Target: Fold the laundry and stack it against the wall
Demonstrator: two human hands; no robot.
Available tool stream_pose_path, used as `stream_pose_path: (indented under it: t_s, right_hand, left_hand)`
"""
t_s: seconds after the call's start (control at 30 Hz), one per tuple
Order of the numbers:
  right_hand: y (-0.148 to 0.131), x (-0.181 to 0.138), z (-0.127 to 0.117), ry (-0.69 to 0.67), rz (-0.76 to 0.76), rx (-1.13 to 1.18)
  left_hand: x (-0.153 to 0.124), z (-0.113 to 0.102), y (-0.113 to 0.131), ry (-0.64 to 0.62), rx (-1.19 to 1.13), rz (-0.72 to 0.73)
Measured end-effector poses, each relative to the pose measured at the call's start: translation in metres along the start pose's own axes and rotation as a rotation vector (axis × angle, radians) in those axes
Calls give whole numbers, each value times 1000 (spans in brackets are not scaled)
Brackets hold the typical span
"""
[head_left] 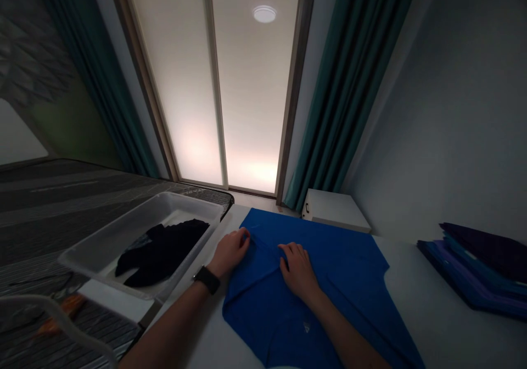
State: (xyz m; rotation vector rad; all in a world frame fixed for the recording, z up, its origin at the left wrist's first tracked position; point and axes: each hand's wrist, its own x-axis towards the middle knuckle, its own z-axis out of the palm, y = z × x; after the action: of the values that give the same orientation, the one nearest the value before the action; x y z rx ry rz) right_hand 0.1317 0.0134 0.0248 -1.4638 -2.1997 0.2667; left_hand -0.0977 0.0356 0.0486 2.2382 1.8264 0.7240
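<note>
Found a white table filling the lower right of the view, butted against a striped bed along its left edge.

Recorded a blue shirt laid across the middle of the table, reaching from near the far edge down to the near edge, with a fold ridge running between the two hands.

Noted a clear plastic tray at the table's left edge, overhanging it toward the bed, and holding a crumpled dark garment.

Noted a stack of folded garments at the right edge, well apart from the shirt, and a small white cabinet beyond the far edge.

Located the left hand at the shirt's far left corner, fingers curled over and pinching the fabric edge. Located the right hand on the shirt's middle, palm down, fingers close together and pressed onto the fold ridge. Observed a dark wristwatch on the left wrist, just beside the shirt's left edge.

Judged the following faults possible:
- Skewed or doubled crease, caused by a pull from the pinching hand against too light a press from the flat one.
- Slip of the shirt off the near edge, caused by drag on fabric already lying up to that edge.
- Tipped tray, caused by a knock from the left forearm against its overhanging side.
</note>
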Motion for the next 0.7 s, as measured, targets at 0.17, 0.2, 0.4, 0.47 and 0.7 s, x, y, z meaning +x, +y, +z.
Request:
stream_pose_path:
  t_s: [0.17, 0.2, 0.4, 0.47, 0.7]
  right_hand:
    - [2, 0, 2, 1, -10, 21]
    - [2, -1, 2, 2, -12, 23]
    - [2, -2, 1, -4, -18, 27]
    - [2, -2, 1, -3, -20, 24]
    - [3, -2, 2, 8, -125, 42]
  left_hand:
    - [-52, -30, 16, -173, -16, 57]
    - [-62, -35, 17, -208, -9, 70]
    - [-101, -43, 8, -278, 75, 126]
    - [-109, -40, 2, -254, 95, 117]
    - [-130, -41, -11, -182, 78, 91]
